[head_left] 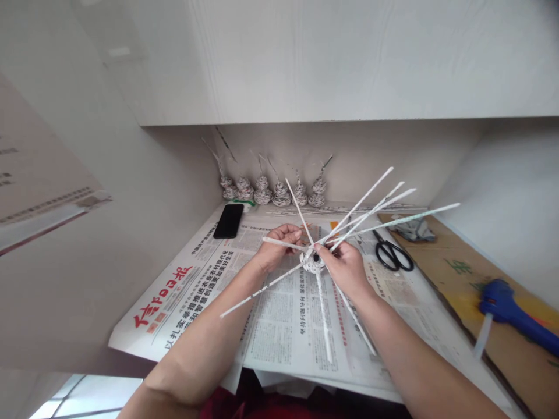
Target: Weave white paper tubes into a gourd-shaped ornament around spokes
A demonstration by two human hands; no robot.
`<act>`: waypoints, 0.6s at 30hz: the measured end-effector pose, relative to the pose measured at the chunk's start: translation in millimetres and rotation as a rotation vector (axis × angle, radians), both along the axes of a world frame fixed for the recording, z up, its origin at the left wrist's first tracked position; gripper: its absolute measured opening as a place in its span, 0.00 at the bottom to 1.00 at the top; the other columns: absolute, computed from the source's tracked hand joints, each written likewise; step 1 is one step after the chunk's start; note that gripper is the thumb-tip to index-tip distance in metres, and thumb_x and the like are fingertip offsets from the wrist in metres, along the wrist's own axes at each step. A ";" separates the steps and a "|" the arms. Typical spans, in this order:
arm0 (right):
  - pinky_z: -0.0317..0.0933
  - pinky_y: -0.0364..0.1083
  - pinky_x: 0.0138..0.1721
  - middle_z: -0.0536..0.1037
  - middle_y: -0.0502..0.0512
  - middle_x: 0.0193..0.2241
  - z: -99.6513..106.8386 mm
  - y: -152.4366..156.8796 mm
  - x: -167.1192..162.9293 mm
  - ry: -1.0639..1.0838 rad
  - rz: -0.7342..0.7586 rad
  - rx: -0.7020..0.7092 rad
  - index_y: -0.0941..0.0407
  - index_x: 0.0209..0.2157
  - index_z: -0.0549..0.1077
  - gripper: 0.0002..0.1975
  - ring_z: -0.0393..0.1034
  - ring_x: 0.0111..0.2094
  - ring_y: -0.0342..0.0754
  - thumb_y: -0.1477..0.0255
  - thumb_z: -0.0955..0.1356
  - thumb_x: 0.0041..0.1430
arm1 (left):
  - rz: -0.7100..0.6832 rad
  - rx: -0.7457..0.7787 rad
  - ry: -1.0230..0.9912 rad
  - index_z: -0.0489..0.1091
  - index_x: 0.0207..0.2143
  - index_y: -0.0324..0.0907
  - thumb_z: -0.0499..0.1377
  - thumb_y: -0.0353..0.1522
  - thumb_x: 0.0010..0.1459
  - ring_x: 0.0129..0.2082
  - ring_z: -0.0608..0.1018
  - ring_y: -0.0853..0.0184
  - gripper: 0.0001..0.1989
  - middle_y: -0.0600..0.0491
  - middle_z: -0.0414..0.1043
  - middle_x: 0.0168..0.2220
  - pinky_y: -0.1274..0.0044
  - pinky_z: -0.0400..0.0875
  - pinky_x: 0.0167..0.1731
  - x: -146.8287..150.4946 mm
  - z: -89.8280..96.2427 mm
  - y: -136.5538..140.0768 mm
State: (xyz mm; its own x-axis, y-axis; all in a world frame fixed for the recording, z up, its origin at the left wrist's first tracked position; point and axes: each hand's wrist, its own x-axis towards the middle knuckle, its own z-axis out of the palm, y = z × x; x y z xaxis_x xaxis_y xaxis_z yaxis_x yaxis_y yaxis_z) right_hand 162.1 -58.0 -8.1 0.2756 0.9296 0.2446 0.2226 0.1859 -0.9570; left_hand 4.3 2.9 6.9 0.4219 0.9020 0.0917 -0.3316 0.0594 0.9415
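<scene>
A small round piece woven from rolled newspaper [313,265] is held up over the newspaper-covered table, with a dark opening in its middle. Several rolled paper sticks [324,320] fan out from it in all directions. My right hand [346,266] grips the woven piece from the right, its thumb pressed on the base of the sticks. At the left of the piece, my left hand [283,243] is closed, thumb and fingers pinched by a rolled paper stick [279,242] that crosses in front of it. Part of those fingertips is hidden.
Several gourd-shaped woven paper pieces [282,195] line the back wall. A phone [229,221] lies at the left on newspaper [209,291]. Black-handled scissors [394,256], crumpled paper [414,229] and a blue glue gun [509,305] on cardboard [463,291] are to the right. A cabinet [332,64] overhangs the table.
</scene>
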 end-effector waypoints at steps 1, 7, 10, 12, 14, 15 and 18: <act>0.62 0.44 0.29 0.77 0.53 0.25 -0.2 0.0 0.0 -0.001 0.000 -0.001 0.58 0.30 0.74 0.14 0.68 0.25 0.46 0.60 0.71 0.51 | 0.014 0.013 0.018 0.64 0.27 0.38 0.68 0.41 0.45 0.15 0.62 0.78 0.19 0.59 0.64 0.18 0.82 0.51 0.16 -0.1 -1.8 1.3; 0.62 0.44 0.28 0.77 0.53 0.25 -2.5 0.4 -0.7 0.000 0.005 -0.022 0.58 0.31 0.75 0.15 0.68 0.25 0.46 0.60 0.71 0.50 | 0.031 0.053 0.043 0.70 0.28 0.37 0.69 0.38 0.44 0.19 0.67 0.77 0.15 0.56 0.69 0.23 0.83 0.54 0.17 -2.4 -6.9 2.7; 0.62 0.44 0.28 0.77 0.53 0.25 -0.9 -0.4 -1.4 -0.017 -0.003 -0.052 0.58 0.31 0.75 0.15 0.68 0.25 0.46 0.60 0.71 0.50 | -0.073 0.031 0.029 0.72 0.46 0.40 0.70 0.32 0.42 0.25 0.73 0.74 0.26 0.51 0.74 0.34 0.83 0.60 0.19 -4.0 -5.8 1.0; 0.61 0.44 0.28 0.76 0.53 0.24 0.3 -1.2 -2.1 -0.034 -0.002 -0.071 0.58 0.31 0.75 0.14 0.67 0.24 0.45 0.60 0.71 0.49 | -0.099 0.003 0.060 0.72 0.44 0.38 0.69 0.34 0.44 0.23 0.72 0.75 0.23 0.51 0.74 0.31 0.83 0.60 0.19 -4.1 -6.4 0.6; 0.60 0.44 0.27 0.76 0.52 0.23 0.3 -2.0 -3.0 -0.063 0.008 -0.078 0.58 0.30 0.75 0.14 0.66 0.24 0.45 0.61 0.71 0.49 | -0.100 0.003 0.108 0.73 0.35 0.35 0.69 0.36 0.45 0.20 0.70 0.76 0.17 0.53 0.72 0.26 0.83 0.60 0.18 -3.4 -8.1 0.7; 0.60 0.44 0.26 0.75 0.52 0.23 -0.3 -2.2 -3.3 -0.081 0.011 -0.079 0.58 0.30 0.75 0.14 0.66 0.24 0.45 0.61 0.71 0.49 | -0.106 0.007 0.132 0.73 0.31 0.34 0.70 0.37 0.44 0.20 0.70 0.76 0.16 0.53 0.72 0.24 0.82 0.61 0.18 -2.9 -9.0 0.7; 0.59 0.43 0.26 0.75 0.51 0.22 -3.7 -2.0 -3.9 -0.125 0.005 -0.075 0.58 0.31 0.76 0.13 0.65 0.23 0.44 0.61 0.71 0.49 | -0.142 -0.006 0.175 0.72 0.29 0.34 0.71 0.36 0.40 0.21 0.72 0.74 0.17 0.54 0.73 0.24 0.81 0.65 0.21 -2.4 -9.4 0.0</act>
